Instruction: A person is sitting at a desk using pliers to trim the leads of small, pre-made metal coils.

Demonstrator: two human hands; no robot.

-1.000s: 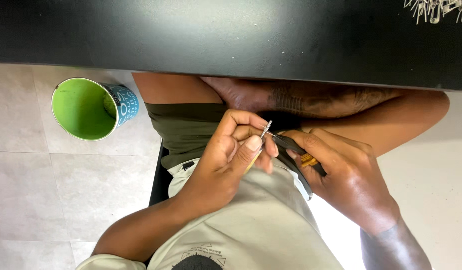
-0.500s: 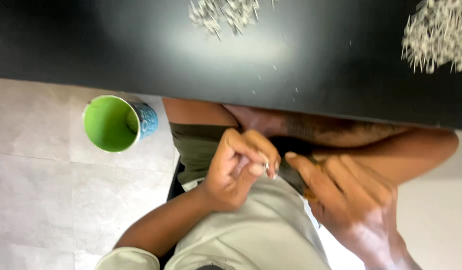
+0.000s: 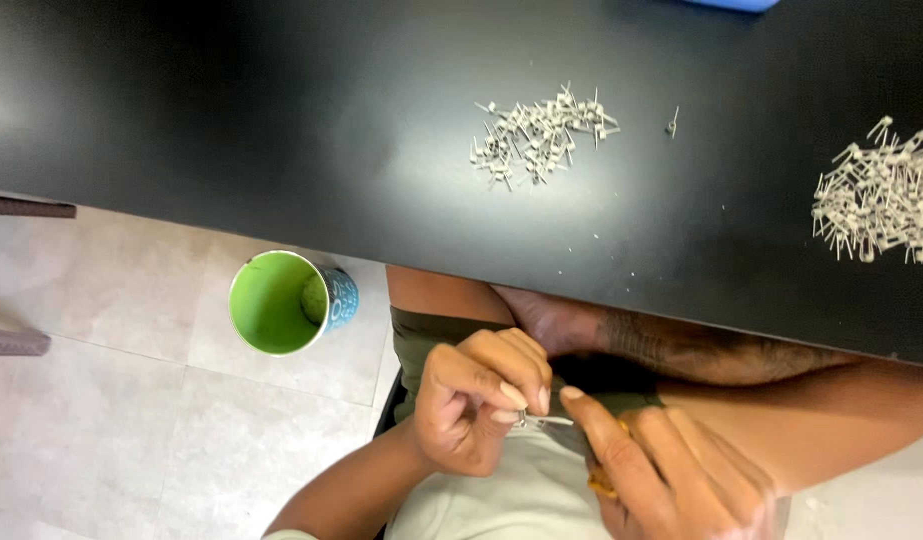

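Keep the small metal pin (image 3: 543, 421) pinched firmly between left hand (image 3: 476, 405) fingertips over the lap, right hand (image 3: 671, 475) closed on the orange-handled tool (image 3: 601, 483), meeting it squarely.

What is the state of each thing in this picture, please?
left hand: fingers closed, pinching a small metal pin.
right hand: forefinger stretched to the pin, gripping a tool with an orange handle, mostly hidden.
green cup: upright on the floor, open.
middle pile of pins: loose on the black table.
right pile of pins: loose, larger.
single pin: apart from both piles.
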